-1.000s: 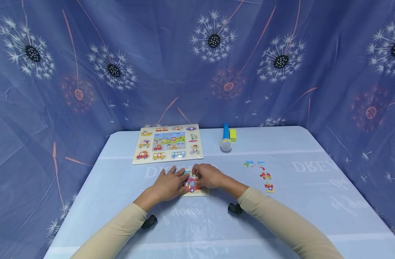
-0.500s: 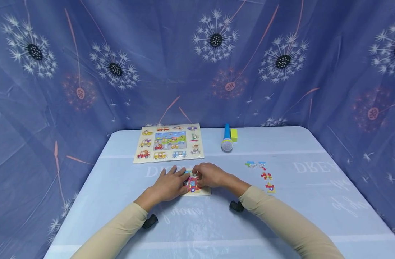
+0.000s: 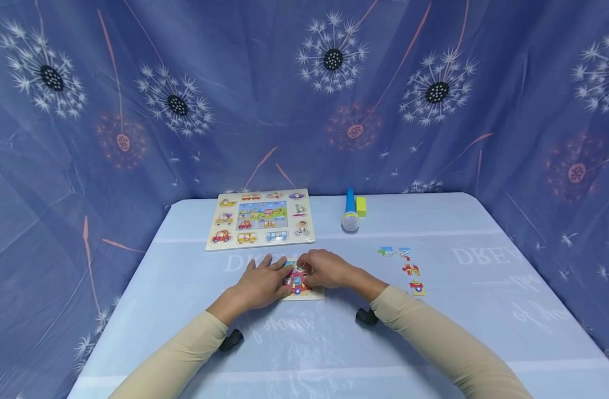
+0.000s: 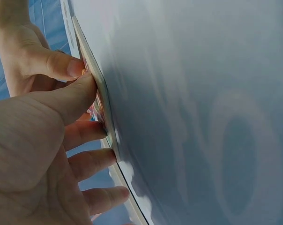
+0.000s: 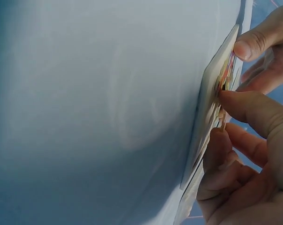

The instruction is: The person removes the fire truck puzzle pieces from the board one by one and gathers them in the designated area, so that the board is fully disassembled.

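A small wooden jigsaw board [image 3: 304,296] with a red vehicle picture lies flat on the table, partly covered by both hands. My left hand [image 3: 261,284] rests on its left side with fingers spread; the thumb and fingertips touch the board in the left wrist view. On the other side, my right hand [image 3: 326,270] has its thumb and forefinger bent at a puzzle piece [image 5: 222,119], which they pinch at the board's surface. Most of that piece is hidden. Several loose puzzle pieces [image 3: 411,270] lie off to the right.
A larger wooden peg puzzle [image 3: 300,238] with vehicles lies behind the hands. At the back stand a blue toy microphone [image 3: 351,208] and a yellow block [image 3: 361,206], side by side. A patterned blue cloth [image 3: 264,100] hangs beyond the table's back edge.
The hands stay at the board. The right fingers shift only very slightly over the piece, and the head view moves a little.
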Demonstrator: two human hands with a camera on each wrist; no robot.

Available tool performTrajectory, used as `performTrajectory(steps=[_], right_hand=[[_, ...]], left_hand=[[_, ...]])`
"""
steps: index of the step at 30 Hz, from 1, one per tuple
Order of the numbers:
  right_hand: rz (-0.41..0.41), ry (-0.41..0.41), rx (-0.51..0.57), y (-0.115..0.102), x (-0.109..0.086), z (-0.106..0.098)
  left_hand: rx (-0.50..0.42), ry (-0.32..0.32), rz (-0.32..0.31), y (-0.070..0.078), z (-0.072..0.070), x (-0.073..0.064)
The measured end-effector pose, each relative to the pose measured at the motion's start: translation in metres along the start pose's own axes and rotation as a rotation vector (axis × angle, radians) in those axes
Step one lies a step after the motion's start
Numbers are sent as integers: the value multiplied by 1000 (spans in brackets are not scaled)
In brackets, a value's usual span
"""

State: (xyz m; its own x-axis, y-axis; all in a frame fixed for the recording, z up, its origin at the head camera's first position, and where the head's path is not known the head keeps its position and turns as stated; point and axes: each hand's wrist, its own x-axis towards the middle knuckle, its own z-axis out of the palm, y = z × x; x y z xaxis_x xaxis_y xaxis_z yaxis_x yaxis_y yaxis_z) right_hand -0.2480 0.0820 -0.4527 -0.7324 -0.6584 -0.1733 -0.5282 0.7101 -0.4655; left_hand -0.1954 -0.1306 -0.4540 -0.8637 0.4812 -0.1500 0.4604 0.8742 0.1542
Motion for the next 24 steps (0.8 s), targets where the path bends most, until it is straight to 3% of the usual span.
performTrajectory(steps=[11, 17, 24], right_hand=[[11, -12, -24, -2, 1, -1], [36, -34, -24, -3, 3, 0], [47, -39, 6, -5, 2, -3]], left_hand=[[-38, 8, 11, -1, -2, -1], [-67, 39, 69, -3, -5, -7], [-97, -11, 131, -6, -6, -13]])
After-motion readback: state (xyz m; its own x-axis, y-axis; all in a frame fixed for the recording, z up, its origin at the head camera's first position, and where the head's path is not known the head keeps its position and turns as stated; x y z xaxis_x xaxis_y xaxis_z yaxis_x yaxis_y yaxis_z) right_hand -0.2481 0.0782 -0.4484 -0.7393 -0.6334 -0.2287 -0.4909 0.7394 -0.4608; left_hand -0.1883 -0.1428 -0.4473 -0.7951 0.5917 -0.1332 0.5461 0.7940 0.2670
